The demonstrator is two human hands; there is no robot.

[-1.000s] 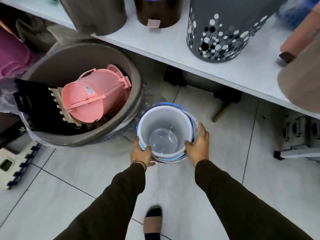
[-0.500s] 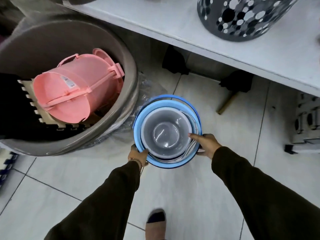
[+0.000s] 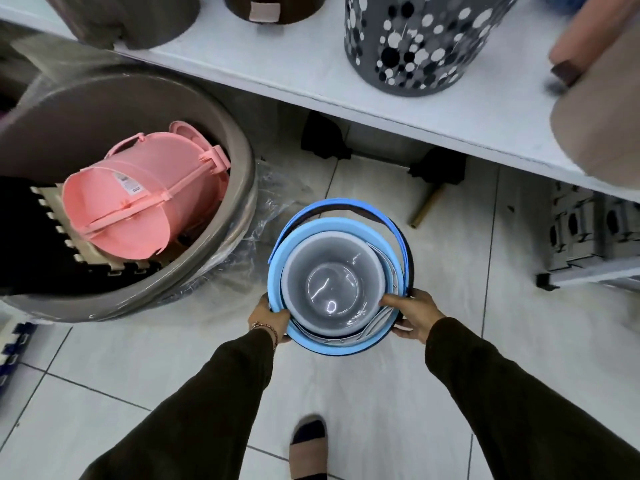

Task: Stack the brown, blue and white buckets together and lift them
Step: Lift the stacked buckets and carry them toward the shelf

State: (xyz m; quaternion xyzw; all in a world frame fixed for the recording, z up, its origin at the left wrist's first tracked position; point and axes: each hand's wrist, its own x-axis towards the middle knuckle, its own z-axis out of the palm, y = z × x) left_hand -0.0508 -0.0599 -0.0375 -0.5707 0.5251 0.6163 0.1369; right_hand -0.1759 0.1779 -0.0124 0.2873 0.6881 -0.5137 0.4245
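Your left hand (image 3: 268,315) and right hand (image 3: 414,315) clamp opposite rims of the nested stack: white bucket (image 3: 334,284) inside blue bucket (image 3: 298,237), the brown bucket (image 3: 409,258) only a dark sliver outside. It sits low over the tiled floor (image 3: 363,393), beside the grey tub (image 3: 221,268). Lift evenly, rims level, fingers catching the outermost lip.

White bucket (image 3: 334,282) nested in blue bucket (image 3: 277,271), both hands gripping rim
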